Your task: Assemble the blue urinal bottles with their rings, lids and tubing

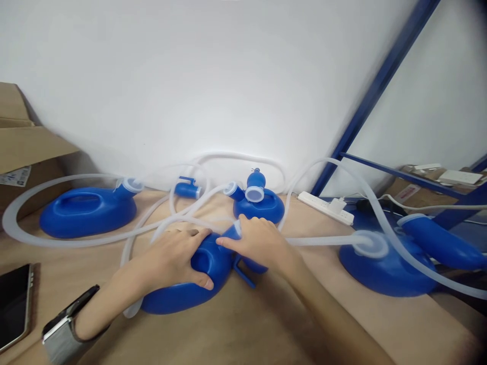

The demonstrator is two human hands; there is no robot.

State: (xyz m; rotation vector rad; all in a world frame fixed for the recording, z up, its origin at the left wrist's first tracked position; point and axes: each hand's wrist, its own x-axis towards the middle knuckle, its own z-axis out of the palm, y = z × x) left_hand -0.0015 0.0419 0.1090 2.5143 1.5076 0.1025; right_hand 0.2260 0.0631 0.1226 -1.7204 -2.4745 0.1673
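Observation:
Lying on the tan tabletop in front of me is a blue urinal bottle (pixel 180 298) with a loop handle. My left hand (pixel 169 256) grips its body from above, thumb and fingers around the handle. At the neck, my right hand (pixel 262 243) closes over the pale cap end, partly hiding it. Under that hand a blue funnel piece with a clip (pixel 245 274) shows, partly covered. White hoses (pixel 167 223) curl just behind my hands. Another blue urinal bottle (pixel 258 210) rests behind, with a blue funnel piece (pixel 256 181) on it.
To the left are one more bottle (pixel 87 213), a phone (pixel 15 304) and a cardboard box (pixel 34 149). At right sit a bottle (pixel 384 271) with a funnel piece (pixel 445 243) and a white power strip (pixel 325 208). A blue metal frame (pixel 373 96) stands by the white wall.

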